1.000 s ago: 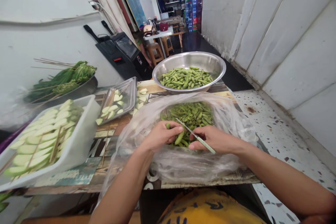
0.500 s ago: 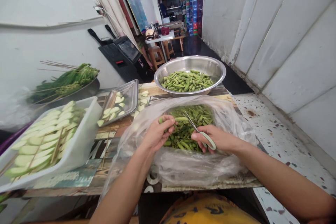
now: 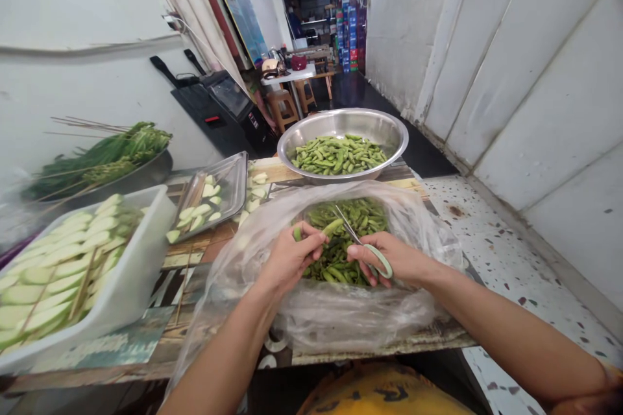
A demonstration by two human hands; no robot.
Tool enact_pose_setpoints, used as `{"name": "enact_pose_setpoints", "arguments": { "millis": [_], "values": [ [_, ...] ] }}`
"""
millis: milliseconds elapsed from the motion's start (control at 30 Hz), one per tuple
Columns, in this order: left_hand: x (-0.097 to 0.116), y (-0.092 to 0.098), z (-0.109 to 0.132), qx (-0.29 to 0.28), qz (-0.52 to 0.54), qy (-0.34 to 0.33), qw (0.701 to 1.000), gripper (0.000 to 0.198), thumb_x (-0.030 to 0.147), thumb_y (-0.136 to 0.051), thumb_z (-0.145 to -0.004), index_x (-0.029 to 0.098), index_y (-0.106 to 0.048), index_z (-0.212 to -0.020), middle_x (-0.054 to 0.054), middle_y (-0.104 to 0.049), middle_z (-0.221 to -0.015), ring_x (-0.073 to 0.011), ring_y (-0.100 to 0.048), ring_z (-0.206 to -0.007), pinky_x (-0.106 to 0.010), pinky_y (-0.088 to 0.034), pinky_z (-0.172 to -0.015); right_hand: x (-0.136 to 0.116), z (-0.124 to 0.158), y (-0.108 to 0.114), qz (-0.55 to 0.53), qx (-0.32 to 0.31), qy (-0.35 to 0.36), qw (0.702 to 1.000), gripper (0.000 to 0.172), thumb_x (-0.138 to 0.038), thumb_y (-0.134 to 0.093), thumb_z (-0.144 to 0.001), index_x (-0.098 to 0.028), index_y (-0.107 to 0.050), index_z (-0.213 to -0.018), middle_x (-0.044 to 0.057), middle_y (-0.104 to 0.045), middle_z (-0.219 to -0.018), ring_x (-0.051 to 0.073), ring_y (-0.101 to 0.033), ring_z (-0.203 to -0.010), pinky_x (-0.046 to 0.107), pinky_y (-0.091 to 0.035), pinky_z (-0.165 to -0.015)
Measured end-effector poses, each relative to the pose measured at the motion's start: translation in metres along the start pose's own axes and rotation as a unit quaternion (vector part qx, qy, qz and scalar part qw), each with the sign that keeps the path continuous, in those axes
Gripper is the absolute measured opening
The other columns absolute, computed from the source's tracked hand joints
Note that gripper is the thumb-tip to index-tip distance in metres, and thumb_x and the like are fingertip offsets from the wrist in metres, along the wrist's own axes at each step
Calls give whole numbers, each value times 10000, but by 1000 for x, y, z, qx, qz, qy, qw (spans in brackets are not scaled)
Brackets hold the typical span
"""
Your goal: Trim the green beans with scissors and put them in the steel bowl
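Observation:
My left hand (image 3: 291,254) pinches a green edamame pod (image 3: 333,227) between thumb and fingers, its free end slanting up to the right. Another bit of green shows at the back of that hand. In my right hand (image 3: 396,258) is a pair of scissors (image 3: 378,259) with pale green handles; the blades point up and left, close to the pod's tip. Whether the blades touch it, I cannot tell. Beneath both hands, a clear plastic bag (image 3: 355,324) lies spread around a heap of edamame pods (image 3: 341,271).
Beyond the bag stands a steel bowl (image 3: 400,159) of pods. To the left are a metal tray (image 3: 238,191) with cut pale green pieces, a white tub (image 3: 150,240) of skewered slices, and a dark bowl (image 3: 156,165) of skewered greens. A wall (image 3: 549,71) runs along the right.
The pod in my left hand has gone from nearly level to tilted upward. My view has swung slightly right, so the things on the table sit further left. Both hands keep their holds.

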State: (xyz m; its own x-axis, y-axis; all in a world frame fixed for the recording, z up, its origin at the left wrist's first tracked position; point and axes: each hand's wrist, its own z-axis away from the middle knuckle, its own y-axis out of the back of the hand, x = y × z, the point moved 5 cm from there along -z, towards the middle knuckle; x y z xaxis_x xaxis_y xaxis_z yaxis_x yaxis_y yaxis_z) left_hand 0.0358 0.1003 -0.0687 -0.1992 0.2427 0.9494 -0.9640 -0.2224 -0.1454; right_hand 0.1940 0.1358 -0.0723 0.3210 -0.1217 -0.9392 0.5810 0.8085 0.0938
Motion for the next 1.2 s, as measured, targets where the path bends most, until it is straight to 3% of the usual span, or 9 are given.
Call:
{"name": "enact_pose_setpoints", "arguments": {
  "millis": [200,433,633,733,833,900,1033,1100,1200],
  "values": [
    [6,2,6,15,-15,-7,1000,242,302,-680,-661,146,-496,-661,56,-457,-436,-15,-316,-349,-145,-128,-346,5,-3,0,-10,42,-18,999,389,-520,-546,-777,-146,-543,-672,-55,-445,-410,55,-383,-296,144,-226,-252],
    [47,0,26,88,39,-110,989,221,213,-660,-659,166,-497,-801,33,-551,-653,-14,-359,-406,-129,-145,-351,11,-11,2,-44,30,0,999,350,-480,-558,-780,-132,-565,-742,-56,-478,-417,56,-423,-313,142,-227,-264],
    [126,-17,-50,127,40,-227,965,211,175,-600,-666,130,-560,-868,-24,-549,-755,-28,-408,-454,-134,-241,-365,11,-13,4,-52,36,11,998,349,-480,-575,-769,-135,-552,-718,-59,-478,-423,61,-440,-317,151,-227,-255],
    [148,-24,-94,151,-70,-152,974,521,252,-646,-676,220,-498,-1175,-124,-540,-1151,-105,-559,-619,-233,-451,-506,8,-14,6,-50,43,22,998,348,-473,-574,-775,-135,-542,-699,-57,-476,-418,58,-431,-312,152,-232,-255],
    [144,-23,-90,154,-201,-131,959,788,288,-697,-640,293,-351,-1348,-149,-410,-1356,-179,-604,-777,-347,-506,-641,6,-13,12,-71,67,32,995,361,-485,-568,-781,-138,-529,-689,-57,-475,-429,52,-435,-317,149,-241,-264],
    [136,-19,-61,145,-294,-201,923,645,305,-693,-645,224,-500,-1256,-130,-514,-1267,-190,-601,-826,-330,-497,-705,4,-13,16,-84,88,49,991,366,-490,-563,-788,-140,-527,-687,-52,-482,-445,54,-455,-337,146,-260,-277],
    [87,-15,0,-29,-419,-170,891,245,341,-627,-721,164,-711,-868,-70,-688,-819,-184,-605,-744,-276,-470,-719,5,-15,18,-85,97,55,990,395,-523,-577,-767,-145,-519,-667,-40,-500,-457,57,-461,-346,152,-251,-276],
    [56,-9,18,-102,-477,-126,864,196,319,-618,-732,198,-725,-844,-59,-698,-804,-188,-607,-721,-277,-467,-695,4,-15,16,-71,85,48,993,408,-534,-600,-745,-148,-510,-646,-38,-503,-445,57,-449,-340,153,-255,-278],
    [23,-1,29,-132,-577,-163,789,254,284,-619,-740,223,-702,-973,-78,-683,-956,-219,-600,-850,-319,-456,-775,3,-13,14,-49,80,36,995,408,-533,-609,-739,-145,-521,-646,-40,-495,-426,54,-430,-326,154,-257,-279]
  ]
}}
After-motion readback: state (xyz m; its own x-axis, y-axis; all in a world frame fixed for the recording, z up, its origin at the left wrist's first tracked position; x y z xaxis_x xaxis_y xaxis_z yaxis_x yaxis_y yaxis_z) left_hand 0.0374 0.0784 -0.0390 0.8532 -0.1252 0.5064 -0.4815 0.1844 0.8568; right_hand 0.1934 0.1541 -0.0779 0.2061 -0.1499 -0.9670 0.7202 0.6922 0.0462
